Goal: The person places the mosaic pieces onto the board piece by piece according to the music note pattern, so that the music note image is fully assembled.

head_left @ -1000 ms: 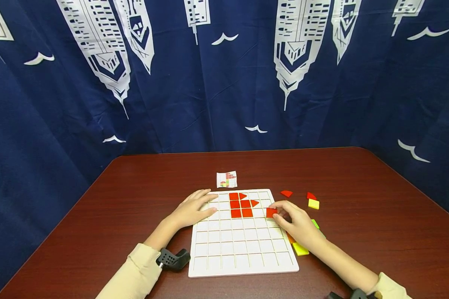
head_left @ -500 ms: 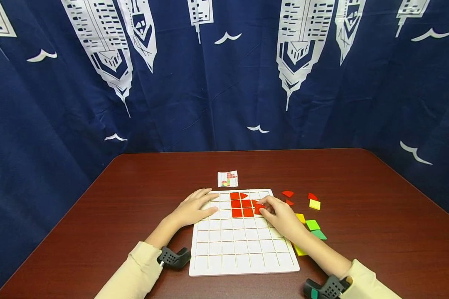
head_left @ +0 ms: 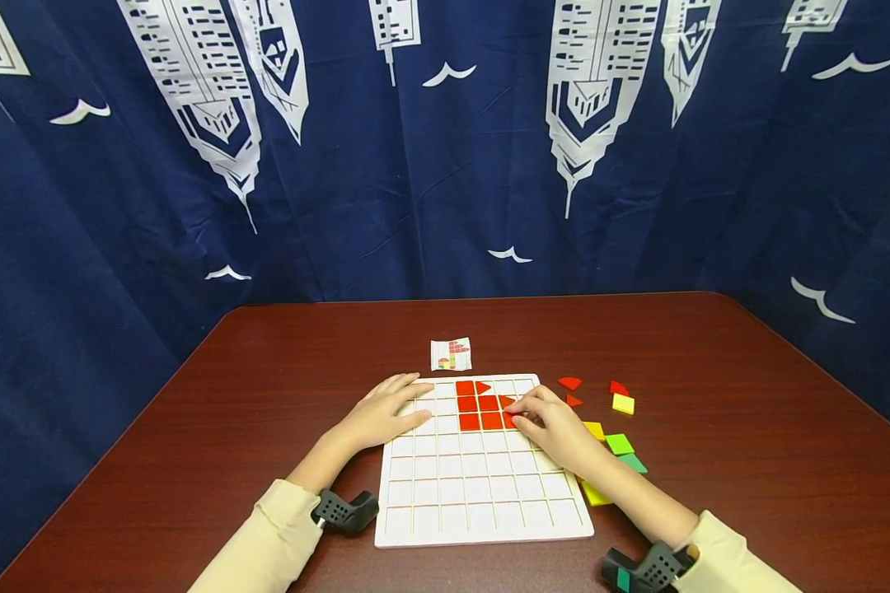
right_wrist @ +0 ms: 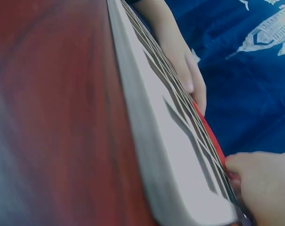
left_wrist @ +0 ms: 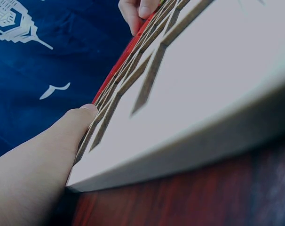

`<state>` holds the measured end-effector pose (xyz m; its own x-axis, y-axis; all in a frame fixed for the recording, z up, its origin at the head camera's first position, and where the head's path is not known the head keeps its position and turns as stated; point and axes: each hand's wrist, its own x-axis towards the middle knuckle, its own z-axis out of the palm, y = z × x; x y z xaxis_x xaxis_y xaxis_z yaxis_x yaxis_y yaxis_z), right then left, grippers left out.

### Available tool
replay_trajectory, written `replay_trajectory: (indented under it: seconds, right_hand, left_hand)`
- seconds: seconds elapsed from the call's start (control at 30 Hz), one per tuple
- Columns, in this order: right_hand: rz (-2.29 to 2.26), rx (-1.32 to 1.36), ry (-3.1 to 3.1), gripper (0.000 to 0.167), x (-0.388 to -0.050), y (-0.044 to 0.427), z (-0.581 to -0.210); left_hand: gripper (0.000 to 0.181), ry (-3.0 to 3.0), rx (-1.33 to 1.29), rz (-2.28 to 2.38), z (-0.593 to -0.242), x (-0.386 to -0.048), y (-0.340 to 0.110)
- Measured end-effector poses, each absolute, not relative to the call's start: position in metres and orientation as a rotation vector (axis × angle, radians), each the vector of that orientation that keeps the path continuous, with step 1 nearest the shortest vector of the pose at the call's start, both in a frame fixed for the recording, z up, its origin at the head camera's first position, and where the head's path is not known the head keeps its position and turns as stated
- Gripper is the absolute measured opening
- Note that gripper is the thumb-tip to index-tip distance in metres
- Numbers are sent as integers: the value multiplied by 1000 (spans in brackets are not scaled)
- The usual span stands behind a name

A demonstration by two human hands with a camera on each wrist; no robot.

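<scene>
A white gridded board (head_left: 482, 502) lies on the table. My left hand (head_left: 387, 416) rests on its upper left edge with relaxed, spread fingers; its thumb lies on the board in the left wrist view. Several red tiles (head_left: 479, 403), squares and triangles, sit in the upper middle cells. My right hand (head_left: 558, 427) holds a red square tile (head_left: 508, 421) between thumb and fingers, at the right end of the third row. The fingers hide part of this tile and of the red triangle (head_left: 506, 402) above it.
Behind the board lies a small printed card (head_left: 451, 354) with a coloured pattern. Right of the board are loose red pieces (head_left: 569, 383), a pale yellow square (head_left: 623, 404), a light green tile (head_left: 619, 444), a darker green tile (head_left: 633, 463) and yellow tiles (head_left: 595, 494), partly behind the right forearm.
My right hand has carried the red square tile leftward from the board's right edge and lowered it beside the other red squares in the third row. My left hand has stayed in place.
</scene>
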<state>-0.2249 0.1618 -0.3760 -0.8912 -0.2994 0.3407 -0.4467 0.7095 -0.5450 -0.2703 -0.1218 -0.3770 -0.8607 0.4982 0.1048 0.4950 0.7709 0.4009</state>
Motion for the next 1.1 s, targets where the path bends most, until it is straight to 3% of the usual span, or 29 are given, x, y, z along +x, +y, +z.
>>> replay_trajectory:
  seconds: [0.53,0.73,1.1]
  right_hand:
    - [763,438,-2748,13,-252,237,-364]
    - [726,432,-2812,25,-254,242,-367]
    - [645,336,-2831,32,-250,234,-370]
  left_hand:
    - [51,2955,829,665,-376,-272,-121]
    - [52,2954,819,671,-376,-271,-121]
    - [52,2953,834,664,-377,-272,-122]
